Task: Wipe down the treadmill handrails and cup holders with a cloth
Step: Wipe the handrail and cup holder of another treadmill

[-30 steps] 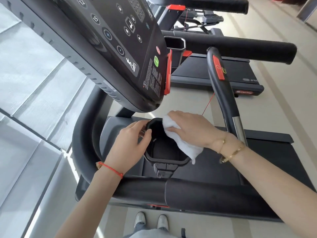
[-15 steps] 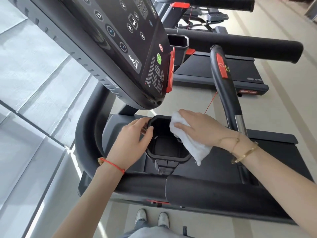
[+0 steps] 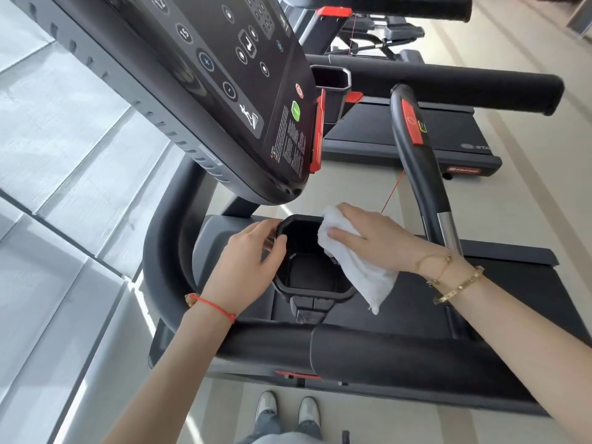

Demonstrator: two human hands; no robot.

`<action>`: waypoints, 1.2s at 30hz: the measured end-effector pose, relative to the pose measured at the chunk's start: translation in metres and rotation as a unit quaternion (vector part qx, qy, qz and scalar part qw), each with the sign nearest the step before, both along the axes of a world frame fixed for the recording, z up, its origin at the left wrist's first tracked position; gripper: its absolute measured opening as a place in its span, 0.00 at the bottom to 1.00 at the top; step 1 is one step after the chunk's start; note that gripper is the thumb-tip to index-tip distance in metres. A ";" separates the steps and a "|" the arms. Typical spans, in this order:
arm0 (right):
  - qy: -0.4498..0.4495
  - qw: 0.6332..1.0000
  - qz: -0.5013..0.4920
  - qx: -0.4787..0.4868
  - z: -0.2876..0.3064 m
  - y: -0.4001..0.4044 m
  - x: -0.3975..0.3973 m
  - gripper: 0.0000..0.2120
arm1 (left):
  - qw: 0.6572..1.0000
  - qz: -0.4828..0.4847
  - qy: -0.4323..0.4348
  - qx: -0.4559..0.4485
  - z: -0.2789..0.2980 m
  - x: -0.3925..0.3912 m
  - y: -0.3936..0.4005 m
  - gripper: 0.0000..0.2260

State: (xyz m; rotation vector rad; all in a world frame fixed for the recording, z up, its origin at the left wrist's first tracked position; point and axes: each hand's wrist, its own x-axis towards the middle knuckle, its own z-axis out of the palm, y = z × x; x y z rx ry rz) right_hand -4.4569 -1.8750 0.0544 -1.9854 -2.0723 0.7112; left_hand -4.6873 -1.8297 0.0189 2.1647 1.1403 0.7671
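Observation:
A black cup holder point(image 3: 312, 291) sits below the treadmill console, between the two handrails. My left hand point(image 3: 246, 267) grips its left rim, thumb curled over the edge. My right hand point(image 3: 371, 238) holds a white cloth point(image 3: 358, 267) against the holder's right rim; the cloth hangs down past the holder's outer side. The near padded handrail point(image 3: 384, 354) runs across in front of me. A curved inner grip bar point(image 3: 416, 161) with a red button rises to the right of my right hand.
The dark console point(image 3: 224, 75) hangs over the cup holder from the upper left. A second cup holder point(image 3: 331, 81) and the far handrail point(image 3: 448, 81) lie beyond it. Another treadmill point(image 3: 416, 133) stands behind. My shoes point(image 3: 288, 408) are on the floor below.
My right hand and the cloth have slid a little along the holder's right rim toward its far corner. My left hand has kept its grip on the left rim.

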 end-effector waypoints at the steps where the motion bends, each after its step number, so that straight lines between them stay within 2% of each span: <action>1: 0.010 1.000 -0.002 -0.003 0.000 -0.001 0.001 0.17 | 1.000 0.002 0.000 0.000 0.000 0.000 0.000 0.12; 5: -0.100 0.993 0.069 0.013 0.006 0.022 -0.018 0.11 | 1.000 0.000 -0.002 0.000 0.001 0.000 0.000 0.12; 8: -0.170 0.978 0.111 0.041 0.007 0.036 -0.033 0.10 | 1.000 0.000 -0.006 0.004 0.001 0.000 0.000 0.12; 11: -0.151 0.984 0.076 0.058 0.004 0.023 -0.025 0.13 | 1.000 -0.003 -0.008 0.003 0.000 0.000 0.000 0.12; 15: -0.007 1.000 0.013 -0.006 -0.001 -0.001 -0.001 0.18 | 1.000 -0.001 -0.013 0.009 0.001 -0.001 0.000 0.11; 17: 0.014 1.000 0.018 -0.020 0.002 -0.002 0.001 0.19 | 1.000 0.000 -0.011 0.016 0.001 -0.001 -0.001 0.11; 19: -0.010 0.999 0.040 -0.015 0.005 0.008 -0.006 0.16 | 1.000 -0.001 -0.009 0.019 0.002 0.000 0.000 0.11; 24: -0.142 0.982 0.111 0.052 0.009 0.037 -0.033 0.10 | 1.000 -0.002 -0.015 0.027 0.003 0.000 -0.001 0.11; 27: -0.122 0.990 0.051 0.050 0.007 0.026 -0.028 0.13 | 1.000 -0.006 -0.014 0.017 0.003 0.000 0.000 0.11; 30: -0.040 0.996 -0.069 0.032 0.002 0.001 -0.024 0.13 | 1.000 -0.003 -0.005 0.011 0.002 0.000 0.000 0.11; 32: 0.020 0.987 -0.159 0.016 -0.003 -0.019 -0.031 0.14 | 1.000 -0.003 -0.005 0.011 0.001 0.000 0.000 0.11; 36: 0.098 0.961 -0.260 -0.016 -0.015 -0.052 -0.052 0.26 | 1.000 0.003 -0.005 0.025 0.000 0.001 0.000 0.10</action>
